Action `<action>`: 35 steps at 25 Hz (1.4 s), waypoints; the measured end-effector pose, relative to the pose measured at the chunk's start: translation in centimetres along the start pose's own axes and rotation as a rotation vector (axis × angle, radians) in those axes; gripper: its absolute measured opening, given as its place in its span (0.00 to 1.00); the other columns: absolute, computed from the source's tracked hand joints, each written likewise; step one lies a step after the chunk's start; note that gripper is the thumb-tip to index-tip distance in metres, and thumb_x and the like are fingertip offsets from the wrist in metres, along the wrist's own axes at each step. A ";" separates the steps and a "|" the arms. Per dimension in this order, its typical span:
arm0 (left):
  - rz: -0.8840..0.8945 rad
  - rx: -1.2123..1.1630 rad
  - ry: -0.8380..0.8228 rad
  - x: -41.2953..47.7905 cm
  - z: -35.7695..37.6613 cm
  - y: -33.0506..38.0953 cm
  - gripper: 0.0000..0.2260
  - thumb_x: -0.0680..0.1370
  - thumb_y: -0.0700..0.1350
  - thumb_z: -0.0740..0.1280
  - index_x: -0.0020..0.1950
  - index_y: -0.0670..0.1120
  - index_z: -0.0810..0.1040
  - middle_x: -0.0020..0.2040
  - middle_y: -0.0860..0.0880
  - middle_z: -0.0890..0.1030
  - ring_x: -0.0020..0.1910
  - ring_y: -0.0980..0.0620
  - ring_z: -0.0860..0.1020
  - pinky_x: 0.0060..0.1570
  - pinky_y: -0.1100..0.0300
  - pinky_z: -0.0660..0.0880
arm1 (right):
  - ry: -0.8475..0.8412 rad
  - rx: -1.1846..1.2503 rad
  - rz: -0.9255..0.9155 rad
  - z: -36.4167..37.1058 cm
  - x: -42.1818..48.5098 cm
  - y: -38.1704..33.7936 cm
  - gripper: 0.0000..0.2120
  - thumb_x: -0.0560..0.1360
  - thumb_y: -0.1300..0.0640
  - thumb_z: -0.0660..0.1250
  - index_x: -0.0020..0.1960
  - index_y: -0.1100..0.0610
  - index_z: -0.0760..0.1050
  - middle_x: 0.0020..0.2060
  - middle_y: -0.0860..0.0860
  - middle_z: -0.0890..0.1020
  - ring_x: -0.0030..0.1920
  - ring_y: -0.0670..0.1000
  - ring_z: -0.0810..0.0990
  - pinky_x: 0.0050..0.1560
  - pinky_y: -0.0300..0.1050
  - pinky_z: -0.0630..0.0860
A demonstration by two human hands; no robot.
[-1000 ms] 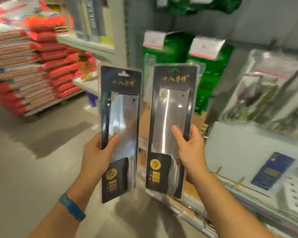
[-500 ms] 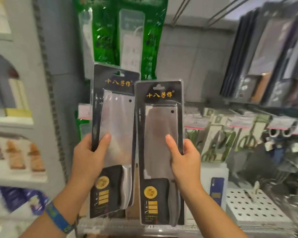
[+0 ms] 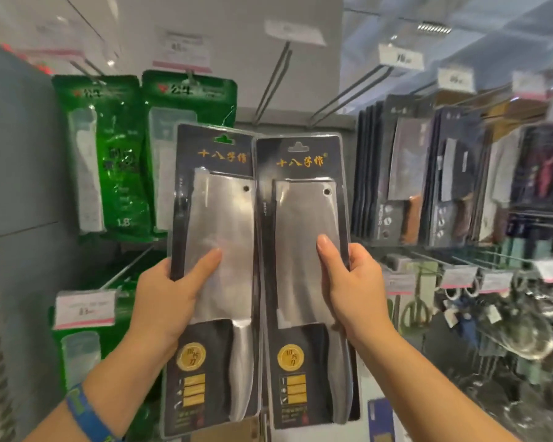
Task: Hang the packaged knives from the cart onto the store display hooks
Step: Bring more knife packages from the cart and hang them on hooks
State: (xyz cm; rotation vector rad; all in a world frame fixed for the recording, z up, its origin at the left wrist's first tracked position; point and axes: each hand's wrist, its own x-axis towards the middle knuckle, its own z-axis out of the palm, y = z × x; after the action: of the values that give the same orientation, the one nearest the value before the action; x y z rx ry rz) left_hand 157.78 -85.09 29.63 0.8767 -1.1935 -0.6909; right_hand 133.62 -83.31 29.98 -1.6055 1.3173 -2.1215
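– So, where do the knives stand now?

– I have one in each hand. My left hand grips the left knife pack by its outer edge, thumb laid across the blade window. My right hand clamps the right knife pack the same way. Both packs are upright at dead centre, with their inner edges touching.

– What has changed since a second ago?

– Plenty. Back then the view took in the floor and stacked goods off at nine o'clock, and the packs stood apart. Since then the head has swung up to the display wall, and the packs have risen and closed together. Two bare hooks now reach out above them, at twelve and one o'clock.

– And for the job?

– I judge the carrying is over and the hanging begins. Neither hang hole is on a hook yet; both sit below the hooks.

– What hangs nearby?

– Green packs hang at ten o'clock, and dark hung knife packs at two o'clock. The cart is out of view.

– Your next concern?

– Each hole has to be brought out to a hook's tip and threaded on. With both hands full I have no spare fingers to steady a pack, so I would likely take one at a time.
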 end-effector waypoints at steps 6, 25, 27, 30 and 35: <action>0.073 0.016 0.071 4.6 4.9 2.0 0.24 0.61 0.65 0.76 0.46 0.48 0.86 0.42 0.55 0.87 0.40 0.56 0.86 0.38 0.60 0.81 | 0.012 -0.038 0.058 -2.1 7.6 2.4 0.35 0.71 0.26 0.65 0.35 0.59 0.65 0.29 0.53 0.67 0.29 0.48 0.66 0.32 0.49 0.64; 0.281 0.239 0.096 12.6 9.4 8.6 0.31 0.65 0.74 0.65 0.38 0.46 0.84 0.33 0.52 0.84 0.30 0.58 0.82 0.31 0.65 0.73 | 0.282 -0.122 -0.370 -3.9 19.8 -4.1 0.25 0.74 0.31 0.65 0.36 0.52 0.68 0.28 0.48 0.75 0.30 0.47 0.73 0.30 0.46 0.65; 0.256 0.233 0.062 12.9 9.5 8.3 0.30 0.63 0.74 0.65 0.41 0.47 0.84 0.36 0.54 0.86 0.34 0.57 0.83 0.30 0.66 0.75 | 0.300 -0.129 -0.373 -4.3 19.9 -4.2 0.25 0.74 0.31 0.65 0.35 0.52 0.68 0.27 0.48 0.74 0.30 0.47 0.72 0.30 0.46 0.65; 0.263 0.233 0.043 12.8 9.8 7.6 0.28 0.64 0.73 0.66 0.42 0.49 0.85 0.37 0.55 0.86 0.36 0.58 0.84 0.29 0.68 0.75 | 0.271 -0.147 -0.355 -4.4 19.8 -4.4 0.27 0.74 0.31 0.66 0.35 0.55 0.69 0.27 0.50 0.74 0.30 0.52 0.73 0.31 0.50 0.67; 0.257 0.187 0.068 12.7 10.3 6.9 0.27 0.65 0.72 0.66 0.39 0.48 0.85 0.35 0.57 0.85 0.33 0.61 0.82 0.25 0.73 0.71 | 0.218 -0.130 -0.364 -3.6 19.4 -4.4 0.28 0.74 0.32 0.66 0.36 0.57 0.70 0.28 0.52 0.75 0.31 0.55 0.74 0.33 0.54 0.70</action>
State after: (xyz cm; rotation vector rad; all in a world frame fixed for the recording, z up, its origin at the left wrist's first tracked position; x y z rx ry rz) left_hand 150.92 -94.40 43.04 0.8748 -1.2965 -0.3434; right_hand 124.33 -90.35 46.46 -1.8288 1.3326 -2.5326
